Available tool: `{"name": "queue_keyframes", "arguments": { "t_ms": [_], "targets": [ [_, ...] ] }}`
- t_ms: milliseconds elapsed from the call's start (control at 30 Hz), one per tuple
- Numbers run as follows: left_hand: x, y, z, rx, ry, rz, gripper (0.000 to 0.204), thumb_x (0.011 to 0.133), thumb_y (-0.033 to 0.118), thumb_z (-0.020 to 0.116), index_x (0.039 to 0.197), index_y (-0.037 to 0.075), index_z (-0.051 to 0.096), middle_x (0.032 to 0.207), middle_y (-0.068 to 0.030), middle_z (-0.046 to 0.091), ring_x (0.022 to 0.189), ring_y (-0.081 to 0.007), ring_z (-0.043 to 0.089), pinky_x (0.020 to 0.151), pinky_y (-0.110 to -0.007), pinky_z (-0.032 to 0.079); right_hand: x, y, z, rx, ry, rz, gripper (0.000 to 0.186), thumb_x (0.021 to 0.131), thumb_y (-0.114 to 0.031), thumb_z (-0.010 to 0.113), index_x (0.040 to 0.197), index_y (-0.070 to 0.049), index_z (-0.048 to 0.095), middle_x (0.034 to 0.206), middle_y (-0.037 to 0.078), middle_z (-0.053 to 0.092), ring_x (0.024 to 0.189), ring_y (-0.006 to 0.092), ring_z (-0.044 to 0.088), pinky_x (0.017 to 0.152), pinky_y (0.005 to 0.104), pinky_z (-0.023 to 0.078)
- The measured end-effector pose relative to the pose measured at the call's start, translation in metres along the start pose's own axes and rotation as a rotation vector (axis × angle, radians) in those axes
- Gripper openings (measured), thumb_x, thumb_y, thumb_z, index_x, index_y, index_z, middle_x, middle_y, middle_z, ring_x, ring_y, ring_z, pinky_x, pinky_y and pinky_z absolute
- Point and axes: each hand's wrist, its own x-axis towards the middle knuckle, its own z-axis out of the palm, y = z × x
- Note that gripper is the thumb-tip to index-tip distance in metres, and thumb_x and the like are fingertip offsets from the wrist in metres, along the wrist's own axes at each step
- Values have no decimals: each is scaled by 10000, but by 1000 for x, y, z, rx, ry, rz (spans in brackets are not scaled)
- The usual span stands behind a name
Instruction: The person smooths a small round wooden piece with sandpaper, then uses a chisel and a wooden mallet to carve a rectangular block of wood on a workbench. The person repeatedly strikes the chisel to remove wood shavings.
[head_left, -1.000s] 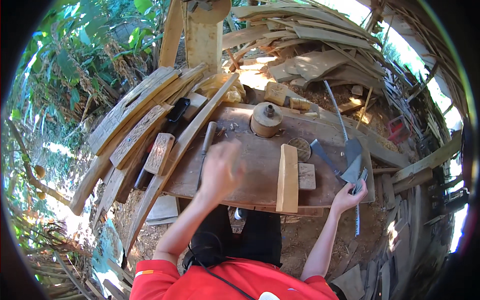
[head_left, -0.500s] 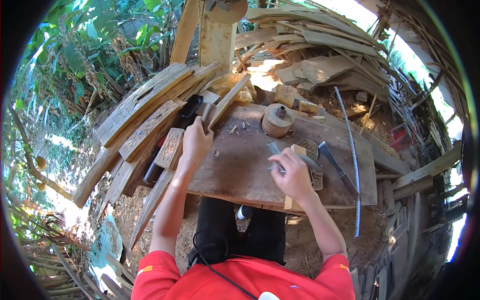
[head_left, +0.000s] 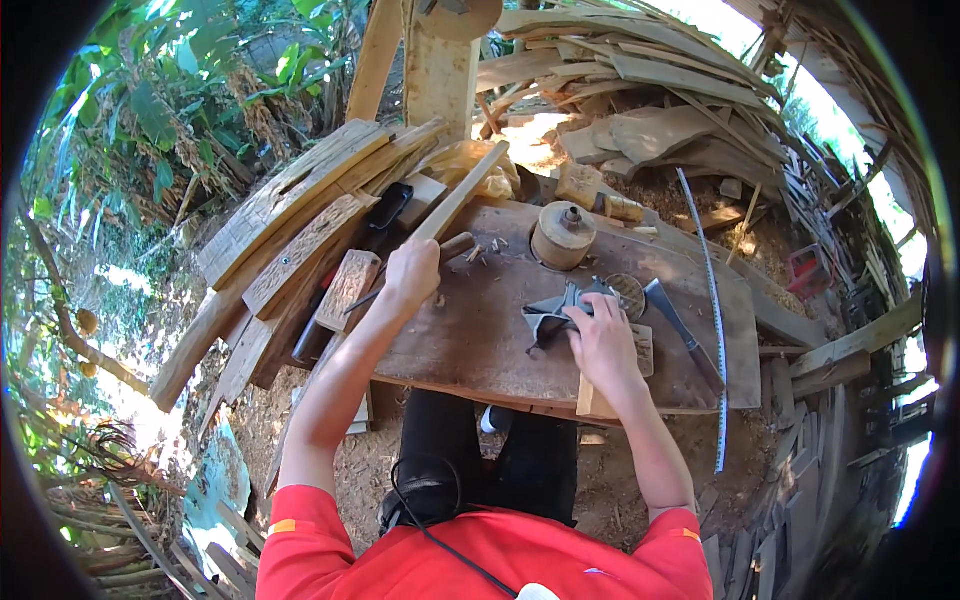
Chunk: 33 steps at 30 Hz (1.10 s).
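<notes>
My left hand [head_left: 413,272] is closed around a wooden-handled tool [head_left: 458,246] over the bench's left side. Its handle end sticks out to the right, while a thin dark shank shows at the left of the fist. My right hand [head_left: 602,335] has its fingers closed on a grey folded sheet [head_left: 547,312], limp and creased with pointed corners; whether it is cloth or sandpaper I cannot tell. Below that hand, a pale wooden strip [head_left: 590,397] crosses the bench's front edge. A round shallow dish [head_left: 628,295] stands just beyond it, beside a knife [head_left: 684,335] with a dark handle.
The wooden bench [head_left: 470,350] holds a round capped container [head_left: 563,236] and a long measuring strip [head_left: 705,310] at its right. Carved wooden blocks [head_left: 305,255] and boards [head_left: 290,205] are stacked at the left. More planks [head_left: 640,75] are piled behind.
My left hand has moved right and nearer, turning the tool so its thin shank shows. My right hand has shifted slightly right, and the grey sheet now appears more spread out.
</notes>
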Motion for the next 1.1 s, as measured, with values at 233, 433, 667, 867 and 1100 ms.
{"name": "queue_keyframes", "arguments": {
  "t_ms": [233, 433, 667, 867, 1100],
  "targets": [
    [-13, -16, -62, -58, 66, -197, 261, 860, 221, 752, 934, -29, 740, 963, -294, 738, 950, -460, 732, 884, -525, 586, 11, -22, -7, 467, -84, -11, 160, 890, -57, 668, 1023, -40, 755, 1111, 93, 632, 1116, 319, 637, 912, 429, 567],
    [-27, -48, -61, 46, 35, -245, 253, 882, 205, 769, 1001, -17, 746, 1027, -292, 744, 1004, -458, 729, 914, -529, 583, 10, -81, 37, 328, -278, -362, 438, 1013, -235, 623, 1358, 35, 621, 1500, 238, 500, 1368, 432, 521, 1112, 482, 481],
    [-90, -27, -69, -193, 193, -194, 375, 914, 310, 784, 1138, 11, 742, 1019, -289, 745, 990, -466, 719, 886, -529, 561, 53, -84, 92, 215, -307, -438, 679, 956, -161, 656, 1555, 62, 425, 1663, 292, 345, 1517, 516, 351, 1235, 545, 362],
    [-129, -16, -78, -262, 224, -199, 346, 907, 281, 803, 1067, -21, 749, 930, -298, 726, 911, -475, 710, 819, -507, 549, 144, -70, 116, 193, -287, -374, 585, 898, 16, 588, 1481, 13, 547, 1588, 266, 484, 1440, 438, 512, 1211, 475, 437],
    [-146, -15, -77, -327, 261, -330, 381, 936, 335, 774, 1010, -37, 738, 815, -272, 708, 774, -461, 707, 719, -493, 523, 230, -48, 122, -264, -311, -87, 192, 923, -56, 630, 1048, -46, 775, 1220, 172, 760, 920, 294, 798, 763, 407, 656]
  ]
}}
